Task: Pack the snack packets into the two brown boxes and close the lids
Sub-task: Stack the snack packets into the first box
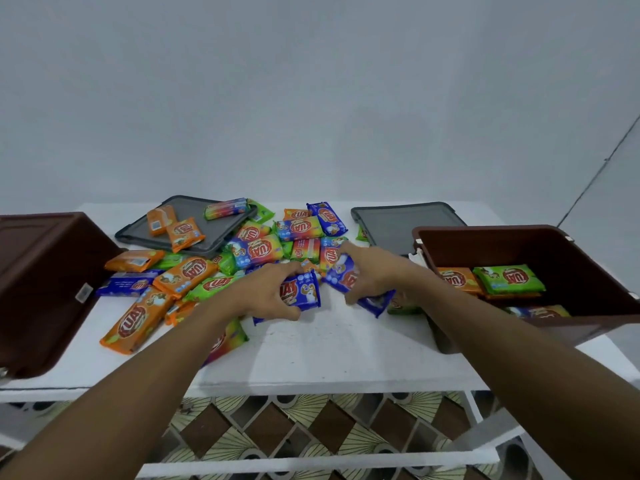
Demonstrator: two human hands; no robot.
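Several orange, green, blue and rainbow snack packets [258,252] lie heaped across the middle of the white table [332,355]. My left hand [268,292] grips a blue packet [304,292] at the front of the heap. My right hand [367,271] grips another blue packet [341,277] just beside it. The right brown box [588,320] stands open with a green packet [509,279] and an orange one [459,280] inside. The left brown box [45,282] stands at the table's left edge, its inside hidden.
Two dark grey lids lie flat at the back: the left lid [138,232] carries a few packets, the right lid [408,225] is behind the right box. A pale wall rises behind the table. Patterned floor tiles [294,427] show below the front edge.
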